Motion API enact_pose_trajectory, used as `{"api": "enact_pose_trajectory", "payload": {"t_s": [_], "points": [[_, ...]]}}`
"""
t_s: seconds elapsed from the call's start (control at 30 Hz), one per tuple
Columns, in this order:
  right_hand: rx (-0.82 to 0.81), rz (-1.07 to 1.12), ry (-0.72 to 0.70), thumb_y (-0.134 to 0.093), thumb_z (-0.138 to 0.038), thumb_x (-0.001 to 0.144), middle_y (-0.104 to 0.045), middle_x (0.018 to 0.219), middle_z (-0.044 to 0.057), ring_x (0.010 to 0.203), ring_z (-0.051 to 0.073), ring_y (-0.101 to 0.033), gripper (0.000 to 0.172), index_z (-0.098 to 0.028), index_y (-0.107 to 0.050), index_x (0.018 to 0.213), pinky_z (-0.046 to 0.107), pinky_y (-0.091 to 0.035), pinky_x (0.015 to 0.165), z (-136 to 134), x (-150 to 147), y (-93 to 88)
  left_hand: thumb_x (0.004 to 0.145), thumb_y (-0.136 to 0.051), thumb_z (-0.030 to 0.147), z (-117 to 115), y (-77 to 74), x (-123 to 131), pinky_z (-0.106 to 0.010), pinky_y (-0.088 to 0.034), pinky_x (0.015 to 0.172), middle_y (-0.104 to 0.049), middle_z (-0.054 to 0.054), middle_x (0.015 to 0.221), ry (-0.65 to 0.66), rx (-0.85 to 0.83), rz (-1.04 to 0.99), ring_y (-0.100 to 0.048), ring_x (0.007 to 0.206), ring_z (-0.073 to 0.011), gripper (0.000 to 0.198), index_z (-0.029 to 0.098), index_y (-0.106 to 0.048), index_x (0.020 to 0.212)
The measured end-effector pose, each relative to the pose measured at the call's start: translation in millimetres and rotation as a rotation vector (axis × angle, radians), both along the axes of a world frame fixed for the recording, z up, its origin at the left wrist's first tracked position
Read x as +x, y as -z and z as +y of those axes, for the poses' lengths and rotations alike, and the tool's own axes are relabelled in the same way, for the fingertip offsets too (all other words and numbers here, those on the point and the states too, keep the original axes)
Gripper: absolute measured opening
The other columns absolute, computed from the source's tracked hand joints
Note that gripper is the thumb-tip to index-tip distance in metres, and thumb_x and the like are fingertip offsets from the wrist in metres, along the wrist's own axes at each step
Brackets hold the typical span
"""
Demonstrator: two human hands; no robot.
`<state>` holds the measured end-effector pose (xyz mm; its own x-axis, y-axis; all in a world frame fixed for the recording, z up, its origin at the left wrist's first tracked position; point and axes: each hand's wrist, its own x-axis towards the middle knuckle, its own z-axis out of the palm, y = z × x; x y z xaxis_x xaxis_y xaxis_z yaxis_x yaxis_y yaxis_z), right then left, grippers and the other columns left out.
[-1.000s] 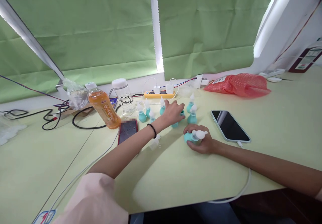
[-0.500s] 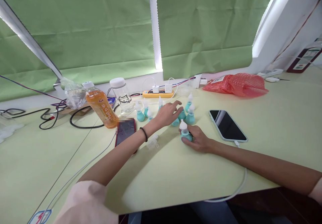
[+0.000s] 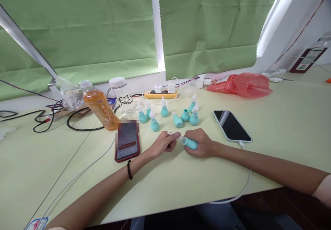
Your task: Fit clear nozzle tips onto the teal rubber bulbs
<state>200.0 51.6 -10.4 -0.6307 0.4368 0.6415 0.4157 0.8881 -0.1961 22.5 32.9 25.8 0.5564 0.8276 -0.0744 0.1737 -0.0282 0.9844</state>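
My right hand (image 3: 203,143) is wrapped round a teal bulb aspirator (image 3: 190,143), which is tilted with its clear tip towards the left. Close against that tip, my left hand (image 3: 162,144) is closed in a pinch on a small clear plastic piece (image 3: 169,133), mostly hidden by the fingers. Beyond the hands stand several more teal aspirators with clear tips, such as one at the front (image 3: 154,125) and one on the right (image 3: 194,119). Among them, a teal bulb (image 3: 185,115) stands open-topped without a tip, and another aspirator (image 3: 177,120) lies on its side.
A red-cased phone (image 3: 127,149) lies left of my hands, a charging phone (image 3: 232,126) to the right. Behind are an orange drink bottle (image 3: 100,109), a clear cup (image 3: 124,97), a yellow power strip (image 3: 160,95) and a red bubble-wrap bag (image 3: 240,84). Cables run along the left.
My left hand has come back from the group of aspirators to the held one and now pinches a clear piece. The held aspirator has tipped from upright to leftward. The loose clear pieces no longer show.
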Motion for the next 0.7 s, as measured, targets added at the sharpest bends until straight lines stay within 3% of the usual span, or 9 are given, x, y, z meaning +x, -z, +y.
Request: {"api": "enact_pose_trajectory", "payload": {"t_s": [0.1, 0.2, 0.3, 0.4, 0.47, 0.57, 0.7], "points": [[0.058, 0.023, -0.039, -0.044, -0.022, 0.063, -0.039, 0.051, -0.003, 0.045, 0.010, -0.035, 0.007, -0.019, -0.039, 0.061, 0.023, -0.024, 0.044, 0, 2, 0.0, 0.081, -0.017, 0.047, 3, -9.8, -6, -0.022, -0.019, 0.038, -0.020, 0.007, 0.038, -0.024, 0.037, 0.006, -0.021, 0.033, -0.0058, 0.045, 0.019, -0.025, 0.048], [0.014, 0.078, -0.015, -0.045, -0.021, 0.065, -0.037, 0.052, -0.004, 0.046, 0.009, -0.034, 0.009, -0.019, -0.037, 0.062, 0.023, -0.025, 0.045, 0, 3, -1.3, 0.081, -0.025, 0.041, 6, -18.5, -14, -0.023, -0.028, 0.044, -0.034, 0.003, 0.044, -0.138, 0.431, 0.358, -0.035, 0.042, -0.0090, 0.039, 0.017, -0.034, 0.052], [-0.188, 0.109, 0.020, -0.045, -0.024, 0.070, -0.043, 0.057, -0.002, 0.052, 0.011, -0.040, 0.009, -0.018, -0.039, 0.071, 0.024, -0.030, 0.050, -1, 3, -4.2, 0.076, -0.040, 0.031, 9, -14.7, -19, -0.026, -0.035, 0.055, -0.050, -0.003, 0.062, -0.232, 0.858, 0.878, -0.048, 0.063, -0.0167, 0.018, 0.016, -0.048, 0.069], [-0.472, 0.195, 0.047, -0.048, -0.024, 0.071, -0.048, 0.069, 0.000, 0.059, 0.012, -0.046, 0.022, -0.019, -0.033, 0.085, 0.024, -0.035, 0.054, -4, 1, -8.0, 0.077, -0.040, 0.028, 13, -2.5, -20, -0.030, -0.039, 0.061, -0.055, -0.008, 0.079, -0.215, 0.998, 1.142, -0.050, 0.080, -0.0227, 0.022, 0.014, -0.050, 0.092], [-0.604, 0.266, 0.044, -0.052, -0.023, 0.069, -0.049, 0.072, -0.001, 0.063, 0.012, -0.047, 0.029, -0.020, -0.029, 0.087, 0.024, -0.038, 0.056, -6, -1, -10.1, 0.080, -0.038, 0.028, 15, 3.4, -21, -0.031, -0.041, 0.062, -0.056, -0.009, 0.083, -0.192, 1.025, 1.199, -0.050, 0.084, -0.0241, 0.026, 0.014, -0.048, 0.099], [-0.683, 0.322, 0.000, -0.057, -0.025, 0.068, -0.051, 0.073, 0.000, 0.067, 0.013, -0.050, 0.028, -0.020, -0.035, 0.083, 0.027, -0.040, 0.061, -6, -4, -11.2, 0.081, -0.037, 0.027, 14, 3.9, -20, -0.031, -0.042, 0.060, -0.056, -0.009, 0.082, -0.182, 1.019, 1.210, -0.050, 0.084, -0.0242, 0.024, 0.014, -0.050, 0.097], [-0.730, 0.403, -0.046, -0.063, -0.028, 0.064, -0.055, 0.076, 0.002, 0.073, 0.016, -0.053, 0.023, -0.017, -0.050, 0.080, 0.029, -0.042, 0.067, -1, -4, -10.6, 0.080, -0.039, 0.026, 7, -3.5, -17, -0.030, -0.043, 0.060, -0.057, -0.007, 0.082, -0.267, 0.992, 0.980, -0.052, 0.081, -0.0214, 0.023, 0.015, -0.053, 0.095]]}}
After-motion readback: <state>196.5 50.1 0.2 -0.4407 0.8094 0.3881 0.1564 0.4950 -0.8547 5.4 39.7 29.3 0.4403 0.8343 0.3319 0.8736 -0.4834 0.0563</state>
